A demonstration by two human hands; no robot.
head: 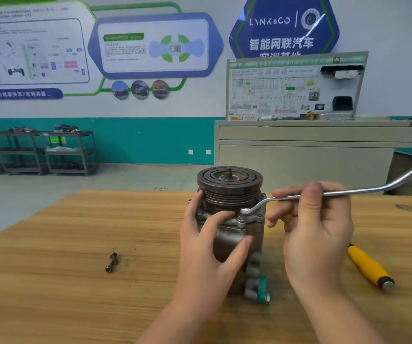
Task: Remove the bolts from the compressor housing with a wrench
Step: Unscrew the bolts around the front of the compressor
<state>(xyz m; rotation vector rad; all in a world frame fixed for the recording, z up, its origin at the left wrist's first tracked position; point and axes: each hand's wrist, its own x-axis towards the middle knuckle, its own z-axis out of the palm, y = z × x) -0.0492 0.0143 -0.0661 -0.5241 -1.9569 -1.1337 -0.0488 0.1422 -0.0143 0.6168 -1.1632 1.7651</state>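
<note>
Compressor (232,234): upright on your wooden table (76,281), pulley end up.
Left hand (210,247): your thumb and fingers curl round the housing, steadying it.
Right hand (311,227): you pinch the wrench (363,191) shank between thumb and fingers.
Wrench ring: seated on a bolt (244,211) at the housing's top flange, as far as the blur allows.
Loose bolts (112,261): two lying on the table, well left of the compressor.
Yellow handle (371,268): lies on the table, right of your hand.

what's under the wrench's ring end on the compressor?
The silver offset ring wrench has its ring end on the grey metal compressor housing's flange, presumably over a bolt head, which the ring covers.
</note>
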